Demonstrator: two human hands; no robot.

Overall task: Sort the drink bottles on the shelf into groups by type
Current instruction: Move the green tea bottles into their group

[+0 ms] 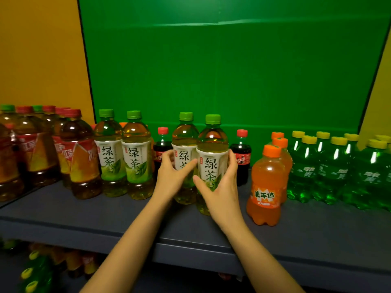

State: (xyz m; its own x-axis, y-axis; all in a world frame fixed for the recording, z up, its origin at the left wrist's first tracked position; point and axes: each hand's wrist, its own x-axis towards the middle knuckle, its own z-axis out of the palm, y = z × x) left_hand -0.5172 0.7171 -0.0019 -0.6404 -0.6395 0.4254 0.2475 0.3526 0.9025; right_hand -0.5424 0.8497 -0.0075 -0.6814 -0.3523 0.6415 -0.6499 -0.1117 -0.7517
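Green board [222, 70] backs a dark shelf [105, 212], where the sorting is judged to be partly done. At the middle of the shelf, between its back and front edges, two bottles are held side by side and touching. The farther green tea bottle [185, 134] is gripped round its label by the left hand [170, 174], and the nearer green tea bottle [212, 140] by the right hand [222, 187], with fingers curled round each. Whether they are lifted or standing cannot be told. Both are capped and filled to the shoulder with pale yellow tea. Two matching tea bottles [135, 157] stand toward the left end, beside brown tea bottles [82, 161]. The small cola bottles [242, 153] just behind the hands could be knocked over by a knuckle. The orange soda bottle [266, 182] near the right wrist could be swept toward the front edge. Green soda bottles [330, 172] are grouped at the right end.
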